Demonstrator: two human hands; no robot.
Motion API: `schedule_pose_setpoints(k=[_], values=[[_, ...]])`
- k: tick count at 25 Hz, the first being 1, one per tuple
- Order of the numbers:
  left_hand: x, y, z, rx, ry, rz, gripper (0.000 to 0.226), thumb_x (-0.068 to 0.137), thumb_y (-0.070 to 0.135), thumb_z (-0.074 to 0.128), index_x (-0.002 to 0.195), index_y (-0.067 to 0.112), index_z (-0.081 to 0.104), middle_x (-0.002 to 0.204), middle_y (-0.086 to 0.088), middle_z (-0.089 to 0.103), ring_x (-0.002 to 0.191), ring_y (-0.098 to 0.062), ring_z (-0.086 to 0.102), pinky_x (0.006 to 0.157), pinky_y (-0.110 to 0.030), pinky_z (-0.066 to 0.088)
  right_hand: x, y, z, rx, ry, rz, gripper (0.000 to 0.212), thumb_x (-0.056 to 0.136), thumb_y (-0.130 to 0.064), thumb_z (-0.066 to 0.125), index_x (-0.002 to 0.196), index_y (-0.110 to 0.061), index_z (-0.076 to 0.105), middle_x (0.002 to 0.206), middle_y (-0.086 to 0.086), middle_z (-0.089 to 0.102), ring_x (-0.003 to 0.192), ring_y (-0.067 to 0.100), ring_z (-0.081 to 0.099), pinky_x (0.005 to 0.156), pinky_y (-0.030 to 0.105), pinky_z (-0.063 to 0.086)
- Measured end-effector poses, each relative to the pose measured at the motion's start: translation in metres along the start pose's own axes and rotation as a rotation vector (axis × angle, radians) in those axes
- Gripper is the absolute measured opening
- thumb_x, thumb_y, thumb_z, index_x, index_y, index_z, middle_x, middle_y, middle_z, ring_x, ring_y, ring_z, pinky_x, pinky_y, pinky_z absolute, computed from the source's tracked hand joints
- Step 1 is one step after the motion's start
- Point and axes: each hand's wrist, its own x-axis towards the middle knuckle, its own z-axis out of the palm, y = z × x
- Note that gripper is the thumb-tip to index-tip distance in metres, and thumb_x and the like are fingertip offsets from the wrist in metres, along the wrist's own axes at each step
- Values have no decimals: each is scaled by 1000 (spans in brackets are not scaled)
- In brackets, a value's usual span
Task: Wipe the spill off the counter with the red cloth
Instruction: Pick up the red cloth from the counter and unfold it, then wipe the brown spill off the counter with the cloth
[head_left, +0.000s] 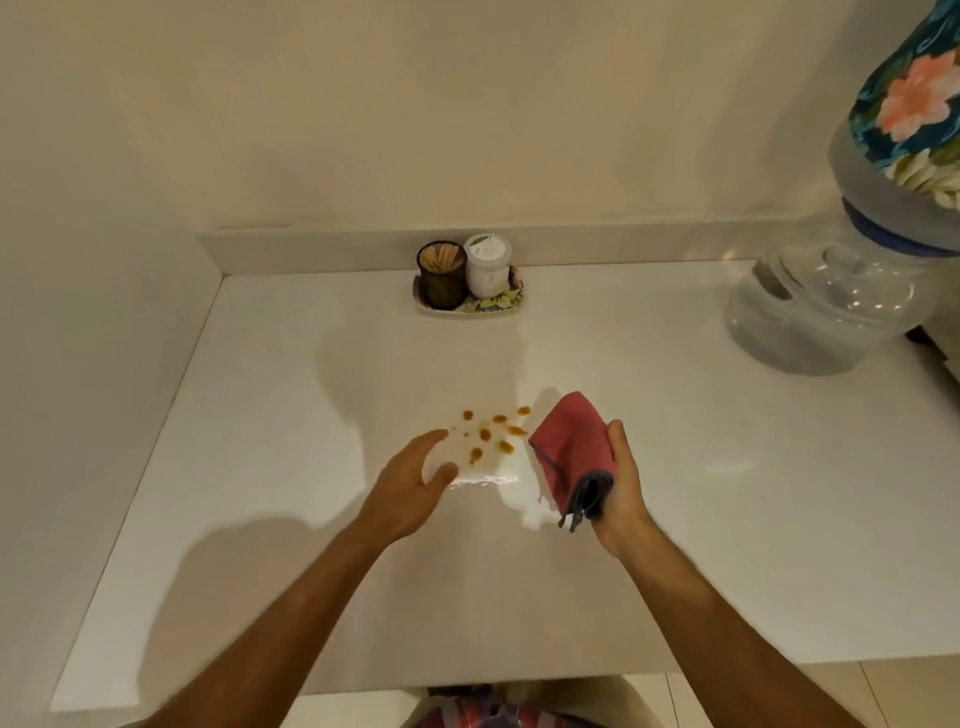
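Observation:
Several orange-brown drops of spill (493, 432) lie on the white counter (727, 467), near its middle. My right hand (621, 483) holds a folded red cloth (569, 449) with a grey edge, lifted just to the right of the drops and tilted. My left hand (413, 480) hovers just left of the spill, fingers apart and curved, with nothing in it. A shiny wet patch sits at the spill's near edge.
At the back wall a small floral tray (511, 306) carries a dark cup of toothpicks (441, 275) and a white jar (487, 265). A clear water dispenser (826, 306) with a floral cover stands at the right. The counter's front edge runs close to my body.

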Motion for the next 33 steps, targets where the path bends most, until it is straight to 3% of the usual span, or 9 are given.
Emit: schedule_pose_setpoints(k=[2,4,7,10,14,19,24,27,33], values=[[7,-43,-5,157,-27,-33,66,101,41,54,158,17,30,167,-3,27,154,-20,22,125,-37,19,9,4,0,-51,32,-71,61,97,-64,37,123,-16,65,102,7,80,87,19,77,73,32,62],[17,-71,-6,282,-34,-21,75,101,46,50,161,15,16,171,-5,10,158,-21,6,126,-40,7,21,7,-2,-238,70,-235,52,103,-52,35,139,-20,54,130,7,67,108,20,69,91,37,57],[37,-94,-4,476,-42,6,83,101,55,38,161,13,-1,170,-3,-9,157,-22,-9,125,-45,-4,48,26,-8,-957,156,-568,49,103,-33,48,149,-15,43,148,2,51,132,23,49,114,47,39],[44,-104,2,650,-41,53,85,98,62,25,161,15,-7,170,-3,-15,157,-23,-12,124,-52,0,68,63,-5,-1398,294,-571,66,95,-32,63,150,-4,40,157,20,39,146,45,28,120,58,21],[47,-113,7,667,8,97,84,97,64,24,161,18,-8,171,-2,-13,157,-21,-11,125,-52,2,97,73,8,-1603,372,-481,70,98,-44,46,157,-13,25,164,17,24,149,48,18,115,67,18],[49,-118,8,672,16,99,85,97,64,24,161,20,-12,171,-1,-15,157,-20,-12,125,-51,-2,140,53,21,-1663,298,-664,58,97,-36,36,153,-21,39,161,9,36,148,43,27,113,67,22],[50,-121,9,669,21,112,85,97,66,21,161,19,-11,171,-2,-15,157,-21,-12,125,-53,-1,146,44,17,-1697,-11,-837,49,101,-26,39,150,-21,43,160,7,38,150,41,22,115,67,20],[49,-121,8,654,26,119,85,98,65,23,161,18,-10,171,-3,-15,157,-22,-12,125,-55,1,127,49,-6,-1757,-165,-793,50,105,-32,31,155,-28,32,165,3,27,154,35,10,119,64,10],[49,-120,7,660,15,114,86,97,66,21,161,17,-10,171,-4,-15,157,-22,-13,125,-55,2,93,66,-40,-1800,1,-714,60,101,-46,20,159,-29,18,168,1,14,155,32,5,120,63,11]])
